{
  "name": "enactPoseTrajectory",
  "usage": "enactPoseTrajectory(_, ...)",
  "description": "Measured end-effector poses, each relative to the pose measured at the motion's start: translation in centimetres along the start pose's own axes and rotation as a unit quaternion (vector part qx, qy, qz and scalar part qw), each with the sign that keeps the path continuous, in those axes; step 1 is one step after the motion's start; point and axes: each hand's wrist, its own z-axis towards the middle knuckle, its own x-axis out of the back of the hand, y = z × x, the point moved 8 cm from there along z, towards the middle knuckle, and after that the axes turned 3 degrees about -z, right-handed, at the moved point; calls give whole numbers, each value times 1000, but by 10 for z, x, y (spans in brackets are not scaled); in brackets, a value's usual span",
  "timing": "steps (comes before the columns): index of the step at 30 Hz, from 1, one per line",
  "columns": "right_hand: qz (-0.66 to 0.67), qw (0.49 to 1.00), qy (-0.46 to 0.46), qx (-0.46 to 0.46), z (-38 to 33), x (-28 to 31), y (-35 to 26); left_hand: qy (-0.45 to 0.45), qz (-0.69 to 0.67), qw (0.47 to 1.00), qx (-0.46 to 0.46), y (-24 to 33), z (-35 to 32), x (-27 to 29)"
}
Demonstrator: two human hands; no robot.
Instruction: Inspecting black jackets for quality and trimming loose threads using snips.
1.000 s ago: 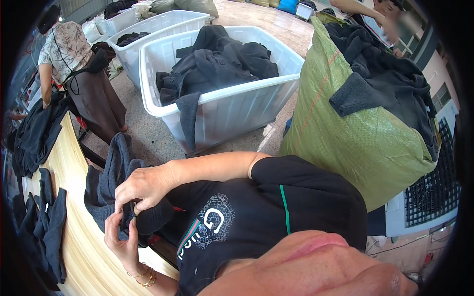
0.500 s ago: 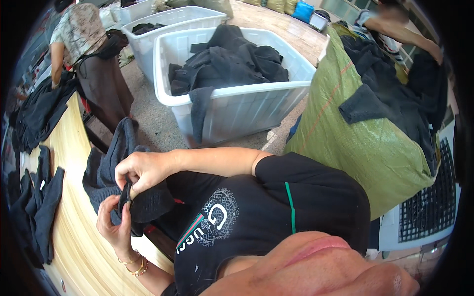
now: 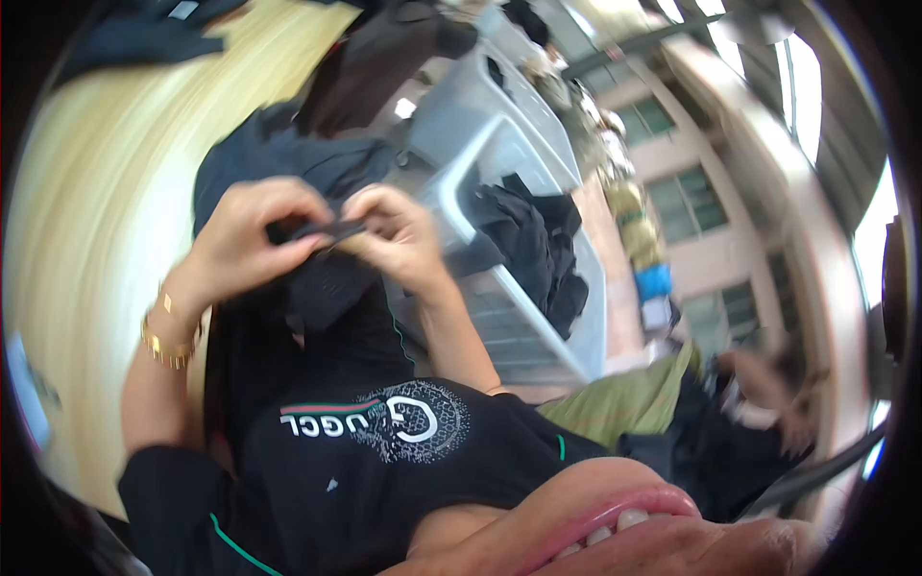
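Note:
Both of my hands hold a dark knit garment (image 3: 331, 288) in front of my chest. My left hand (image 3: 254, 230), with gold bracelets at the wrist, pinches its folded edge. My right hand (image 3: 399, 235) grips the same edge a short way to the right, its fingertips close to the left ones. The garment hangs down below the hands. More of the dark cloth (image 3: 259, 168) lies behind them by the table's edge. Motion blurs the pinched edge, so its detail cannot be made out.
A pale wooden table (image 3: 106, 192) runs along the left, with dark garments (image 3: 144, 34) on its far end. Plastic bins (image 3: 576, 346) stand to the right, one heaped with dark clothes (image 3: 538, 250). A green woven sack (image 3: 624, 398) is at lower right, near another person's arm (image 3: 768, 389).
The view has swung round, so the bins now sit to the right and the table fills more of the left. Both hands still pinch the garment's edge, now level with each other.

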Motion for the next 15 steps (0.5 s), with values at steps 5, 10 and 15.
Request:
enactPoseTrajectory(5,12,999,15,37,5,-12,5,-16,29,999,-21,-9,-9,9)
enactPoseTrajectory(10,1,1000,-1,26,22,-22,13,5,-14,998,54,-32,-19,21)
enactPoseTrajectory(15,33,999,3,-27,21,-17,41,-10,6,997,76,-47,-21,14)
